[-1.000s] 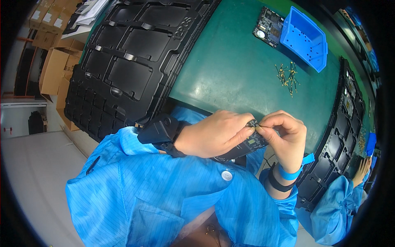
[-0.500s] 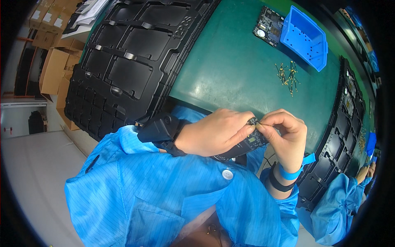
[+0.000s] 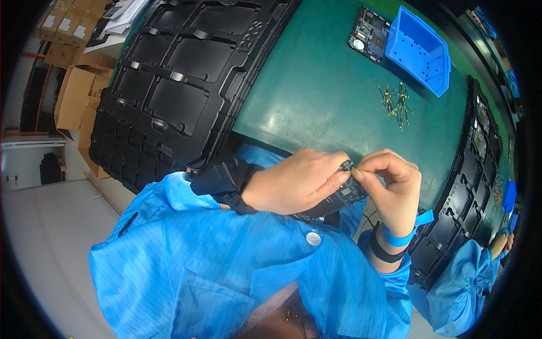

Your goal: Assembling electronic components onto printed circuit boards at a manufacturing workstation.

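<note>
Circuit board (image 3: 345,196) is in my left hand (image 3: 299,183), held low in front of my coat, just off the near edge of the green table (image 3: 316,73). Left thumb and fingers closed on it; palm hides part of it. It runs slantwise, lower end under my left palm, upper end out between the two thumbs.

Right hand (image 3: 390,186): thumb and index tips pinched together at the board's upper end, right beside my left thumb tip. Other fingers curled. Can't tell if a small part sits in that pinch; tips cover it.

So the board lies mostly under the left hand, left of and below the right fingertips.

On the table, well apart from my hands: loose pile of thin cables (image 3: 397,105), then a second board (image 3: 370,35) next to a blue bin (image 3: 424,77). Black tray (image 3: 179,104) to my left, another tray (image 3: 462,210) to my right.
</note>
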Motion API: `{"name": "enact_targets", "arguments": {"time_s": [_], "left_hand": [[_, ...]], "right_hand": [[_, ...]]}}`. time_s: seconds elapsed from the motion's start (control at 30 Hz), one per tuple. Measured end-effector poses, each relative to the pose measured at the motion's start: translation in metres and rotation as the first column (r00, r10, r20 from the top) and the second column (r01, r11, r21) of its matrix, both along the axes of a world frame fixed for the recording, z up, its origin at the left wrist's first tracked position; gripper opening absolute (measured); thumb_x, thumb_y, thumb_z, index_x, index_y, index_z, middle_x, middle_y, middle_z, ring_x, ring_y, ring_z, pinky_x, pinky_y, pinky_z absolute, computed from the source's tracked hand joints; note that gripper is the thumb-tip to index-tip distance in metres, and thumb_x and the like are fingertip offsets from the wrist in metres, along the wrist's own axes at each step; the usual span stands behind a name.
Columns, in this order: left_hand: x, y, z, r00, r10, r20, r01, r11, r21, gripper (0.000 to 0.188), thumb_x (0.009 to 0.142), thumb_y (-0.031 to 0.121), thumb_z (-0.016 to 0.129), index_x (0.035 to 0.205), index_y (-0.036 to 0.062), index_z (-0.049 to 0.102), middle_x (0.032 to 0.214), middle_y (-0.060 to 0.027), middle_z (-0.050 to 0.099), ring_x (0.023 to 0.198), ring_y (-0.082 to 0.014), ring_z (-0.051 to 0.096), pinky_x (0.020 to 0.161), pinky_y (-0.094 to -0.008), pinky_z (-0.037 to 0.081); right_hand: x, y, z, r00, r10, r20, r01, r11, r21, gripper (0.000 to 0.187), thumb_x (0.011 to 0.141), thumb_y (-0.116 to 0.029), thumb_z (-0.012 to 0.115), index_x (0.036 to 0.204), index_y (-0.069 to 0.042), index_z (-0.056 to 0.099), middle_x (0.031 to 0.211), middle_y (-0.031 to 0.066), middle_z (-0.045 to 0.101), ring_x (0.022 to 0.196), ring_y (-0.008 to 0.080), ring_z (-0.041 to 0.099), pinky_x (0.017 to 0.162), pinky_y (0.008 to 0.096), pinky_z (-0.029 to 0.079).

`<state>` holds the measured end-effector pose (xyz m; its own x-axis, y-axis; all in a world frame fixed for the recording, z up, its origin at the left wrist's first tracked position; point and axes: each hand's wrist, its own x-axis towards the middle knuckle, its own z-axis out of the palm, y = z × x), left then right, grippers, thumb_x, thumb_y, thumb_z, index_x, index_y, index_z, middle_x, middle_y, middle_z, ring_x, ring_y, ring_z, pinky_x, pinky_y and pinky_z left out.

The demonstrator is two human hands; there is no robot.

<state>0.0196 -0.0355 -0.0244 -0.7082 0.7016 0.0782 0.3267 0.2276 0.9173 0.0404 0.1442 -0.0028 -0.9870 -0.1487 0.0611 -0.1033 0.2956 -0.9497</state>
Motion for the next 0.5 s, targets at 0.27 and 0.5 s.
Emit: {"name": "enact_targets", "arguments": {"time_s": [0.27, 0.5], "left_hand": [[-0.0004, 0.0006, 0.0002, 1.000, 0.000, 0.026, 0.000, 1.000, -0.010, 0.016, 0.087, 0.016, 0.043, 0.080, 0.0011, 0.046, 0.064, -0.0156, 0.048, 0.062, -0.0360, 0.049, 0.053, -0.0407, 0.036], [-0.0035, 0.0001, 0.0007, 1.000, -0.009, 0.015, 0.008, 1.000, 0.011, 0.017, 0.088, 0.017, 0.043, 0.082, 0.0012, 0.046, 0.066, -0.0163, 0.049, 0.063, -0.0360, 0.049, 0.054, -0.0400, 0.037]], "right_hand": [[-0.0009, 0.0012, -0.0017, 1.000, 0.006, -0.014, -0.006, 1.000, 0.001, 0.009, 0.064, 0.006, 0.066, 0.068, 0.000, 0.061, 0.068, 0.0069, 0.060, 0.064, 0.0147, 0.058, 0.059, 0.0241, 0.045], [-0.0013, 0.0015, -0.0037, 0.999, -0.010, 0.037, 0.012, 0.998, -0.054, 0.008, 0.066, 0.005, 0.065, 0.071, 0.000, 0.061, 0.070, 0.0068, 0.061, 0.065, 0.0130, 0.058, 0.060, 0.0235, 0.044]]}}
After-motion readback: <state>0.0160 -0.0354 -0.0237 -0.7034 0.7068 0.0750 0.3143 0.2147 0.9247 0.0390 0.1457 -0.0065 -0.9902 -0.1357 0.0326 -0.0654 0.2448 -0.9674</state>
